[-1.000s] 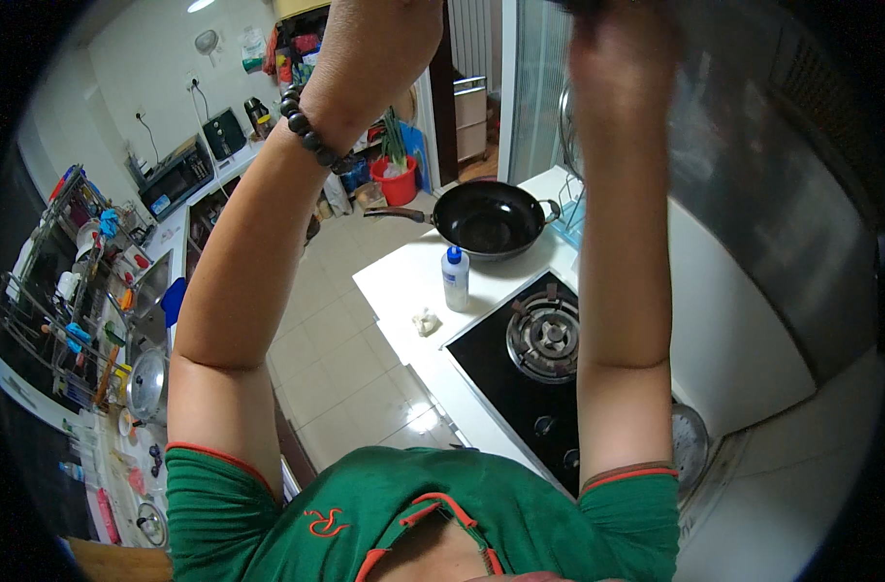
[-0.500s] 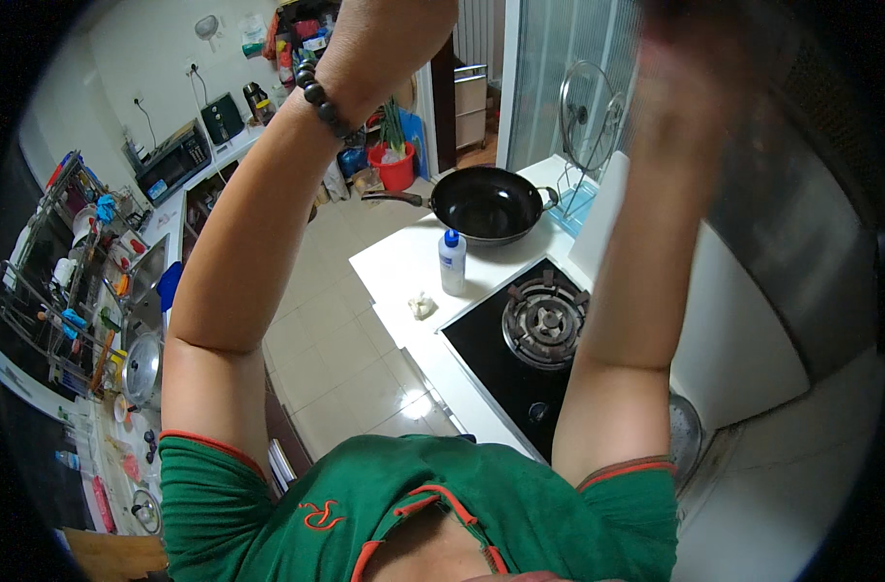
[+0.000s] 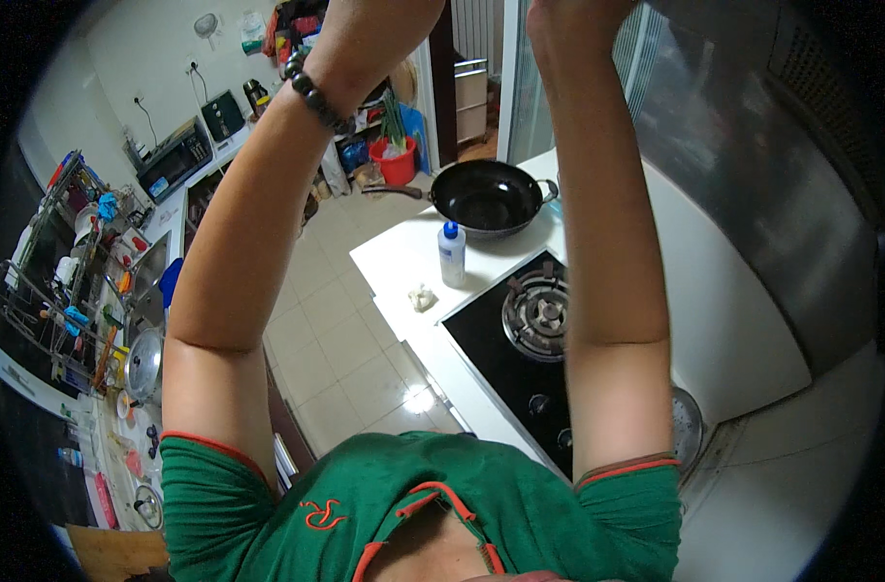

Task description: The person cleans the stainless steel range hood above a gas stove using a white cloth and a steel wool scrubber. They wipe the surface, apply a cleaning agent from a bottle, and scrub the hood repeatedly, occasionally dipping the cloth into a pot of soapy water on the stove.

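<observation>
Both of my arms reach up and away, past the top edge of the picture. My left hand [image 3: 382,21] shows only its back and wrist, with a dark bead bracelet [image 3: 311,95] below it. The top edge cuts off my right hand [image 3: 580,27], so the fingers of both hands are hidden, along with anything in them. Below and between the arms, a black wok [image 3: 488,199] sits on the white counter [image 3: 403,254]. A white bottle with a blue cap [image 3: 452,257] stands in front of the wok, beside a small crumpled white thing [image 3: 421,298].
A black gas hob [image 3: 505,359] with a round burner [image 3: 537,312] lies under my right forearm. Along the left wall are a sink [image 3: 151,272], a dish rack [image 3: 49,262] and a microwave [image 3: 174,160]. A red bucket [image 3: 394,165] with green stalks stands on the floor.
My right hand and forearm have swung left, toward my left hand, and now cover the glass lid and its stand. My left arm has shifted slightly left. Wok and bottle stay put.
</observation>
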{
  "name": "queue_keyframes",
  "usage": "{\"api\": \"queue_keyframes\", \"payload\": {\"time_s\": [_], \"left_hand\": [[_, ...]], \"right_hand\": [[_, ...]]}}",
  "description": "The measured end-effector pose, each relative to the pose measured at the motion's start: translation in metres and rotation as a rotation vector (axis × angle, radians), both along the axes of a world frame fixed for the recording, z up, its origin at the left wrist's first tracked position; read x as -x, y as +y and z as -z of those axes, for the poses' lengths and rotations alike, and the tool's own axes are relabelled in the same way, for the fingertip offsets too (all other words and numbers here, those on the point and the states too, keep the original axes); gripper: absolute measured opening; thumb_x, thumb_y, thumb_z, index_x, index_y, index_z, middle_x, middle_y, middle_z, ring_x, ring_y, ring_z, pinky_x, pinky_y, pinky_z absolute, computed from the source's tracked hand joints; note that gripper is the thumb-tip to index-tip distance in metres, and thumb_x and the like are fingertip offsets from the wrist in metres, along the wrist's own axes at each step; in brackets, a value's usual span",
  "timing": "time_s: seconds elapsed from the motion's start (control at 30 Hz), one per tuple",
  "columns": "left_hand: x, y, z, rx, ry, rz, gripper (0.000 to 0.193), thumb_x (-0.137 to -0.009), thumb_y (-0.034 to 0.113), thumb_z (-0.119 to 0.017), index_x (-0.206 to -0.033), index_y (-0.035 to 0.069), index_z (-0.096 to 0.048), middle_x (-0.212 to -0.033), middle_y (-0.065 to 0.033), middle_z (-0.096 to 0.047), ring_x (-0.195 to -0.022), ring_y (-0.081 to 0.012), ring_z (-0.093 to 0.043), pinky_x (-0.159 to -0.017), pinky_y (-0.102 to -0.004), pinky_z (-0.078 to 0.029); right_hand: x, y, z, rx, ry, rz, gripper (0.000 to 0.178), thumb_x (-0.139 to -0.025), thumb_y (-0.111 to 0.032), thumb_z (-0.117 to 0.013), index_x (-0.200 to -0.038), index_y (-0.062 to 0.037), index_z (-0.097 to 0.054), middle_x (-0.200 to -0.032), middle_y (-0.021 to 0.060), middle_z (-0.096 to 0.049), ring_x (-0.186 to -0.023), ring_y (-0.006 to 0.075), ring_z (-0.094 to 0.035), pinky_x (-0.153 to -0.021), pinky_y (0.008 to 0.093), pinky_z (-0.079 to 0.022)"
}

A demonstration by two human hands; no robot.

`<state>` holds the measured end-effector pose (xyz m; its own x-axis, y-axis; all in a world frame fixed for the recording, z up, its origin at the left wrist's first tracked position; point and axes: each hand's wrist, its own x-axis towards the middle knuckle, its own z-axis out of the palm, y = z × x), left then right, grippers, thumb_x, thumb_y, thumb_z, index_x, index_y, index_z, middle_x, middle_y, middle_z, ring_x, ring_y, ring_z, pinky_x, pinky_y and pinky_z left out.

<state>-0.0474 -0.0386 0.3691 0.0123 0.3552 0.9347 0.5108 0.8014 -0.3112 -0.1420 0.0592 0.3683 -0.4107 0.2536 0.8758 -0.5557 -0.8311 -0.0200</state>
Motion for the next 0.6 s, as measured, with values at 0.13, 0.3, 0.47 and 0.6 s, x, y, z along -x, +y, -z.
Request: {"api": "queue_keyframes", "payload": {"time_s": [0.13, 0.3, 0.47, 0.6], "left_hand": [[-0.012, -0.004, 0.006, -0.035, -0.078, -0.064, 0.054, -0.076, -0.016, -0.036, -0.128, -0.005, -0.047, -0.131, -0.0221, -0.049, -0.127, -0.0299, -0.042, -0.107, -0.0317, -0.03], [-0.008, -0.001, -0.01, -0.015, -0.102, 0.018, 0.054, -0.076, -0.016, -0.037, -0.128, -0.005, -0.047, -0.132, -0.0221, -0.048, -0.128, -0.0294, -0.041, -0.107, -0.0316, -0.029], [-0.011, -0.003, -0.004, -0.049, -0.108, 0.001, 0.053, -0.077, -0.017, -0.038, -0.128, -0.004, -0.048, -0.129, -0.0199, -0.052, -0.125, -0.0262, -0.044, -0.105, -0.0289, -0.031], [-0.004, -0.006, 0.005, -0.375, -0.369, 0.477, 0.043, -0.086, -0.011, -0.041, -0.127, -0.003, -0.049, -0.126, -0.0155, -0.055, -0.12, -0.0208, -0.048, -0.102, -0.0245, -0.034]], "right_hand": [[-0.004, -0.008, 0.022, -0.079, -0.079, -0.006, 0.017, -0.073, 0.009, -0.059, -0.086, -0.0018, -0.06, -0.077, 0.0034, -0.061, -0.065, 0.0124, -0.057, -0.057, 0.0271, -0.047], [-0.01, 0.021, -0.008, 0.105, 0.027, 0.027, 0.02, -0.075, 0.007, -0.06, -0.093, -0.0011, -0.06, -0.09, 0.0034, -0.063, -0.075, 0.0127, -0.058, -0.065, 0.0264, -0.046], [-0.003, -0.001, 0.008, -0.005, -0.023, 0.066, 0.02, -0.075, 0.012, -0.059, -0.09, -0.0016, -0.059, -0.082, 0.0018, -0.061, -0.073, 0.0103, -0.056, -0.063, 0.0245, -0.045], [-0.018, 0.012, 0.008, 0.031, -0.043, 0.063, 0.015, -0.077, 0.01, -0.057, -0.086, -0.0014, -0.06, -0.078, 0.0035, -0.062, -0.065, 0.0115, -0.057, -0.058, 0.0244, -0.045]]}}
